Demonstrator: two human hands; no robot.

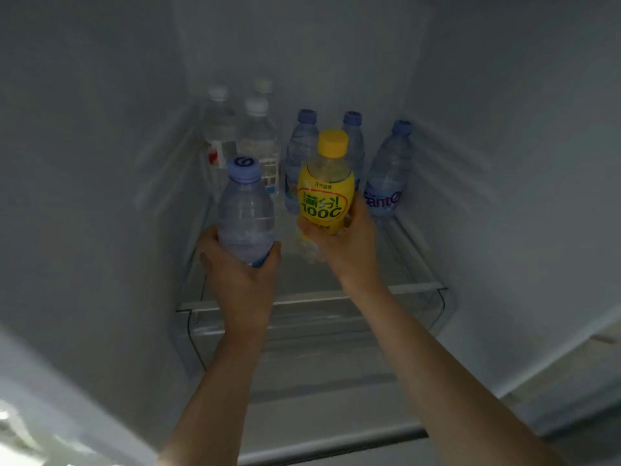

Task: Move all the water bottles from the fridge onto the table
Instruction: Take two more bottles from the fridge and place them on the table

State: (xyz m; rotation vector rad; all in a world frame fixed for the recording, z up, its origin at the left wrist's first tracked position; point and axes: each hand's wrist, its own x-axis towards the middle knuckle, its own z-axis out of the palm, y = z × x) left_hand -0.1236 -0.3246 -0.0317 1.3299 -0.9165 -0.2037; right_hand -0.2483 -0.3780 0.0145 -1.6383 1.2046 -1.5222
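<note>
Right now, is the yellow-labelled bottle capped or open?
Capped: a yellow cap sits on the yellow-labelled plastic bottle gripped by the right hand.

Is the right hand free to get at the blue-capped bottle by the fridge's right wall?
Probably not yet: the right hand already holds the yellow-capped bottle. The path to the blue-capped bottle looks open otherwise.

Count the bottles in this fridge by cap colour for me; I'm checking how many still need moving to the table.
Blue or purple caps: 4, one in the left hand, three on the shelf
White caps: 3, at the back left
Yellow cap: 1, in the right hand
Total: 8
</note>
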